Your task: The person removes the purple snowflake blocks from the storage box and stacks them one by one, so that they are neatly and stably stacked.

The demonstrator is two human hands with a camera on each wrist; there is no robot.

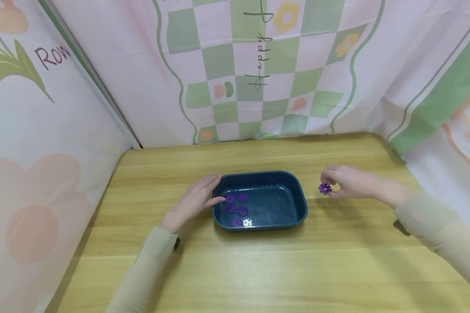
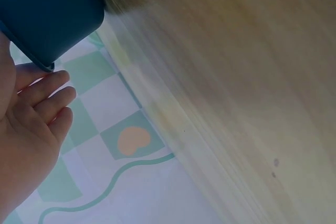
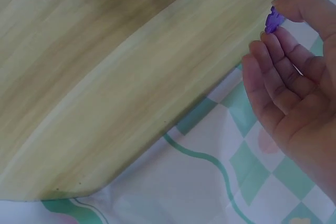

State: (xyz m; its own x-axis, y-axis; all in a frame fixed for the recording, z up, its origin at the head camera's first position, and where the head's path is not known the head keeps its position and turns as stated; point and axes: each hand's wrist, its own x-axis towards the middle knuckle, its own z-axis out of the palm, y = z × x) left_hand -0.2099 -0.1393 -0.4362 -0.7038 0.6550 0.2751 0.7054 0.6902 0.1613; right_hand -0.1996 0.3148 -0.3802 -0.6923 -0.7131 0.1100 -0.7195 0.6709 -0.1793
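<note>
A dark blue rectangular tub [image 1: 264, 228] stands on the table. Several flat purple snowflake discs [image 1: 243, 211] lie in its left part; glare whitens one of them. My left hand [image 1: 196, 198] rests against the tub's left rim, its thumb reaching over the edge and its other fingers fairly straight along the outside. In the left wrist view, those fingers [image 2: 55, 95] touch the tub [image 2: 50, 9] near its rim. To the right of the tub, my right hand [image 1: 348, 182] pinches one purple snowflake disc [image 1: 325, 188] between thumb and fingertips, above the table. The right wrist view shows this disc [image 3: 274, 20] nearly edge-on.
The wooden table [image 1: 250, 274] has a light grain and a rounded far right corner. Behind it hangs a checked cloth [image 1: 250, 78] with flowers and writing. More printed cloth [image 1: 35, 174] closes off the left side, and another curtain [image 1: 446, 121] the right.
</note>
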